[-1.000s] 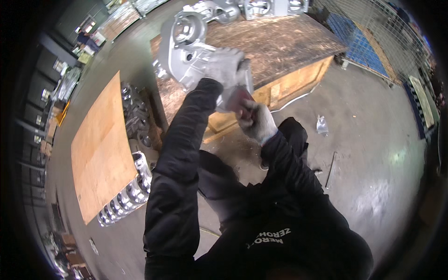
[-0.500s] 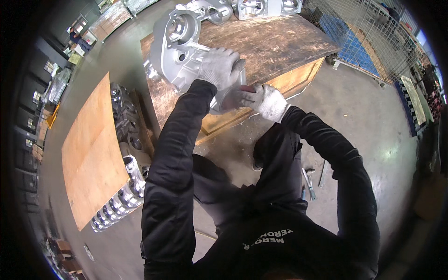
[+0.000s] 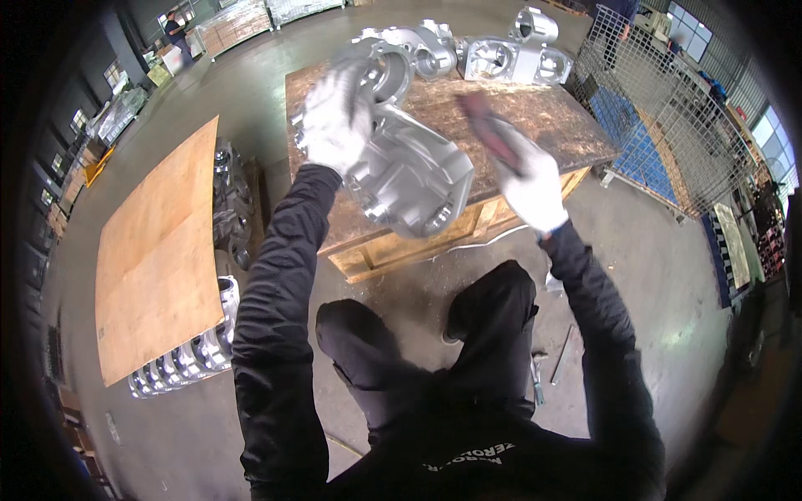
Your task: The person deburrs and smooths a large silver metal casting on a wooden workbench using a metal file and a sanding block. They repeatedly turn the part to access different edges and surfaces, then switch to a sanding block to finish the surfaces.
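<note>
A large silver metal casting (image 3: 409,167) with a round ring opening lies on the worn wooden table (image 3: 560,117). Its near end juts past the table's front edge. My left hand (image 3: 338,117), in a pale work glove, is at the casting's upper left, beside the ring. Motion smears its fingers, and I cannot make out whether they grip the metal. Off to the right, my gloved right hand (image 3: 533,188) is closed around a dark red, flat pad-like piece (image 3: 493,134), also blurred. That piece is raised, apart from the casting.
More silver castings (image 3: 514,63) stand along the table's far side. On the left, a plywood sheet (image 3: 163,250) covers stacked metal parts (image 3: 196,355). A wire mesh cage (image 3: 652,108) stands at right. A hammer (image 3: 537,380) lies on the floor. People are in the background.
The casting has shifted and turned, showing a different side. My left hand has moved left to its upper part. My right hand has lifted away to the right with the dark red piece.
</note>
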Demonstrator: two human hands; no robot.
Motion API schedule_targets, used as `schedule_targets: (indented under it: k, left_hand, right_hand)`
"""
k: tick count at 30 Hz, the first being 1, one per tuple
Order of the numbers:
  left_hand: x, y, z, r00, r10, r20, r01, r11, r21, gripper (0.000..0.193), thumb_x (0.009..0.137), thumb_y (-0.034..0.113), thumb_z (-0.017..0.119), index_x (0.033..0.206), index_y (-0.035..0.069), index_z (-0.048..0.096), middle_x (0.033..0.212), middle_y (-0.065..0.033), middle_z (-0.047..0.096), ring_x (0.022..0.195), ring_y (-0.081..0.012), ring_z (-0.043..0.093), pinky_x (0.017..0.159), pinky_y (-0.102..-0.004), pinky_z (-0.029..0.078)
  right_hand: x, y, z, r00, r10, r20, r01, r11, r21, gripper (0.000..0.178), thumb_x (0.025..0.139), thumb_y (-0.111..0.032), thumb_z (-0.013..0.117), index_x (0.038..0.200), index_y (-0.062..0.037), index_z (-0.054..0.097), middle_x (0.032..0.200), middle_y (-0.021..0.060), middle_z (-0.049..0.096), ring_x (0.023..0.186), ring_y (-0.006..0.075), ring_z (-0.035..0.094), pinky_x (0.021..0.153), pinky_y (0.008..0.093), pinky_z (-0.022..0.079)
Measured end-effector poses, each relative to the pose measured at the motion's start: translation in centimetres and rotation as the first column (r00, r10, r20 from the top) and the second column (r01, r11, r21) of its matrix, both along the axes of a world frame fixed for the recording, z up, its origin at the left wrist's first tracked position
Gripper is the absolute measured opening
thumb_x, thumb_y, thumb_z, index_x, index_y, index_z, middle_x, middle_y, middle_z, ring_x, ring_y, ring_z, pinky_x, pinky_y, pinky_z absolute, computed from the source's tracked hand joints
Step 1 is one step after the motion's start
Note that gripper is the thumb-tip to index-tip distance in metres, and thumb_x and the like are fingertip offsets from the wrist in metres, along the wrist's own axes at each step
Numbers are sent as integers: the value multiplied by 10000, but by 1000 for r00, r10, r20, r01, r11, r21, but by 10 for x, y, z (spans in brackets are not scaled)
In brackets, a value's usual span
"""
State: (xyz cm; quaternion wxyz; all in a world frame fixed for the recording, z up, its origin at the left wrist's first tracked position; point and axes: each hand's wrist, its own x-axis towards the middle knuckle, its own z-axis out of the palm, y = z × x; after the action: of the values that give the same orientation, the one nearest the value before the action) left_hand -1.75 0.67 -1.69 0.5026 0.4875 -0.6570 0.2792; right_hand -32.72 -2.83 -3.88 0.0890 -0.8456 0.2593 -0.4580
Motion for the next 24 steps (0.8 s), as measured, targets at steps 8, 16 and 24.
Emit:
schedule_targets:
  k: [8, 16, 24]
  left_hand:
    - [33, -77, 51, 999, -15, -35, 21, 983, 182, 402, 1035, 313, 499, 1351, 101, 629, 1344, -185, 636, 1271, -385, 585, 1108, -441, 436]
    - [54, -120, 21, 967, -46, -252, 122, 948, 295, 443, 1062, 380, 455, 1254, 51, 680, 1249, -206, 683, 1203, -399, 620, 1047, -456, 475]
    - [65, -121, 22, 983, -91, -157, 142, 924, 355, 461, 1090, 384, 383, 1212, 46, 673, 1154, -231, 688, 1101, -427, 637, 969, -473, 488]
  right_hand:
    - [144, -110, 37, 759, -318, -568, -42, 847, -530, 204, 863, -238, 663, 1025, -126, 715, 1074, 114, 706, 916, 329, 720, 726, 474, 584]
    - [173, -109, 4, 919, 381, -100, -298, 839, 456, 283, 920, -137, 609, 1177, -63, 703, 962, 118, 746, 778, 182, 713, 659, 347, 566]
    - [164, -107, 30, 855, 167, -491, -153, 986, 69, 217, 904, -196, 608, 1008, -65, 747, 929, 176, 751, 811, 305, 738, 689, 414, 593]
